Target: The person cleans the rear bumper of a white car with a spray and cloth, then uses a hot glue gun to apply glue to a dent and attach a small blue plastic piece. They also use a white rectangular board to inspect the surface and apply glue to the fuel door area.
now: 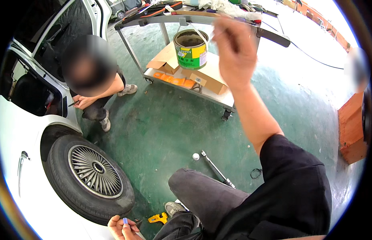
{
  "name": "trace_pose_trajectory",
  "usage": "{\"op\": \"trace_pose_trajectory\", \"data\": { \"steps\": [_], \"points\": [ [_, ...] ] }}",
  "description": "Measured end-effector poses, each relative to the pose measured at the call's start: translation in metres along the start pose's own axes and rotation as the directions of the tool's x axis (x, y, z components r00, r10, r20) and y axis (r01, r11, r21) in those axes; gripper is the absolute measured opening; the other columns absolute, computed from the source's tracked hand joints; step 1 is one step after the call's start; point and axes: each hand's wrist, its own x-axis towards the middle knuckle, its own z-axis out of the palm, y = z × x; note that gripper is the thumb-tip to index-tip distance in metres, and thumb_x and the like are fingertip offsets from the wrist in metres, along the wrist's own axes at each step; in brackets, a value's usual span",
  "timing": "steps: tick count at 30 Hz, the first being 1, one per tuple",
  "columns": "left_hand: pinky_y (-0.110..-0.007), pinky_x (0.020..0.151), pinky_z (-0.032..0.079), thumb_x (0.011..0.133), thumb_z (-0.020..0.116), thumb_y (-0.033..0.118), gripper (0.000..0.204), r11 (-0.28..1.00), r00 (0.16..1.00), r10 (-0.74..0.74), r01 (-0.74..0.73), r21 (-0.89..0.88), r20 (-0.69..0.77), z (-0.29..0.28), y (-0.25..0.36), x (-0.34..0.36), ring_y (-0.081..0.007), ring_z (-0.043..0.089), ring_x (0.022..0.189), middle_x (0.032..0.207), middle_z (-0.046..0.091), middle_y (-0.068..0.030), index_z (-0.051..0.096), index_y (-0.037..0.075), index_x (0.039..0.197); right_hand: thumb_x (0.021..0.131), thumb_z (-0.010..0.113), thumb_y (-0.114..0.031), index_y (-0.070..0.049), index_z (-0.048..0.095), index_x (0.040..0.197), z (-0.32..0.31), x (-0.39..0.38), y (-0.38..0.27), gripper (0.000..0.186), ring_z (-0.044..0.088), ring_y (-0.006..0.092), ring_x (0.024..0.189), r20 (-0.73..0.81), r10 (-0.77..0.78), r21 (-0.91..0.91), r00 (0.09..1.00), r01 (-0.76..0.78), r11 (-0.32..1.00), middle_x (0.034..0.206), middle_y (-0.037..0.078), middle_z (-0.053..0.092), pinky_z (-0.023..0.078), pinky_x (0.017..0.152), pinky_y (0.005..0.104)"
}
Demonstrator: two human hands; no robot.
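Observation:
At the bottom left, my left hand (121, 229) pinches a small blue piece (125, 221) between thumb and fingers, close to the car's wheel (97, 168); its exact kind is too small to tell. My right hand (236, 52) is raised at the cart's near edge, with fingers bent and smeared by motion, so whether they hold anything does not show. Just left of it, an open green and yellow putty can (191, 60) hangs by its white handle at the cart. Grey-brown residue coats the can's inside.
A metal cart (162, 19) carries tools on top and cardboard boxes (212, 78) below. Another person (90, 68) crouches by the white car's (22, 120) open door. On the green floor lie a ratchet wrench (218, 170), a white round cap (196, 157) and a yellow tool (158, 218).

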Motion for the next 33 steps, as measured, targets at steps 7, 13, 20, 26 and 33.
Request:
{"op": "trace_pose_trajectory", "data": {
  "steps": [7, 13, 20, 26, 33],
  "points": [
    [-0.022, 0.069, 0.045, 0.101, 0.053, 0.002, 0.028, 0.992, 0.984, 0.113, -0.103, -0.077, 0.139, 0.035, 0.044, -0.018, -0.0099, 0.054, 0.072, 0.092, 0.067, -0.0081, 0.052, -0.001, 0.129, 0.095, 0.067, -0.018, -0.013, 0.061, 0.139, 0.040, -0.026, 0.145, 0.045, 0.069, 0.0390, 0.091, 0.323, 0.391, -0.504, 0.862, -0.193, 0.842, 0.096, 0.024, 0.068, 0.055, 0.083, 0.0436],
    [-0.020, 0.067, 0.045, 0.101, 0.052, 0.001, 0.027, 0.996, 0.992, 0.090, -0.091, 0.009, 0.084, 0.020, 0.030, -0.026, -0.0081, 0.054, 0.071, 0.090, 0.066, -0.0061, 0.054, -0.001, 0.128, 0.091, 0.064, -0.015, -0.004, 0.071, 0.112, -0.029, -0.251, 0.076, 0.025, 0.070, 0.0342, 0.093, 0.477, 0.701, -0.372, 0.531, -0.600, 0.708, 0.096, 0.018, 0.073, 0.055, 0.084, 0.0428],
    [-0.020, 0.057, 0.036, 0.097, 0.049, 0.001, 0.031, 0.999, 0.997, 0.050, -0.048, 0.026, -0.053, 0.038, 0.037, -0.026, -0.0062, 0.045, 0.068, 0.083, 0.057, -0.0031, 0.056, -0.002, 0.127, 0.080, 0.079, -0.033, -0.012, 0.050, 0.147, -0.098, -0.471, 0.028, 0.076, 0.060, 0.0356, 0.124, 0.678, 0.643, -0.734, -0.356, -0.287, 0.615, 0.131, 0.017, 0.066, 0.050, 0.106, 0.0442],
    [-0.020, 0.058, 0.035, 0.096, 0.047, 0.001, 0.031, 0.997, 0.998, 0.052, -0.050, 0.057, -0.043, 0.043, 0.043, -0.029, -0.0066, 0.044, 0.066, 0.082, 0.057, -0.0033, 0.058, -0.002, 0.125, 0.085, 0.079, -0.045, -0.019, 0.049, 0.149, -0.070, -0.524, 0.006, 0.076, 0.049, 0.0395, 0.136, 0.732, 0.637, -0.678, -0.241, -0.352, 0.646, 0.147, 0.020, 0.051, 0.044, 0.113, 0.0474],
    [-0.021, 0.063, 0.042, 0.091, 0.053, -0.003, 0.032, 0.996, 0.999, -0.029, 0.026, 0.083, 0.044, 0.051, 0.035, -0.032, -0.0075, 0.053, 0.071, 0.084, 0.061, -0.0030, 0.060, 0.000, 0.123, 0.091, 0.074, -0.047, -0.003, 0.060, 0.125, 0.039, -0.458, -0.049, 0.058, 0.069, 0.0370, 0.106, 0.803, 0.575, -0.531, -0.155, -0.622, 0.575, 0.110, 0.021, 0.071, 0.053, 0.093, 0.0470]
  ]
}}
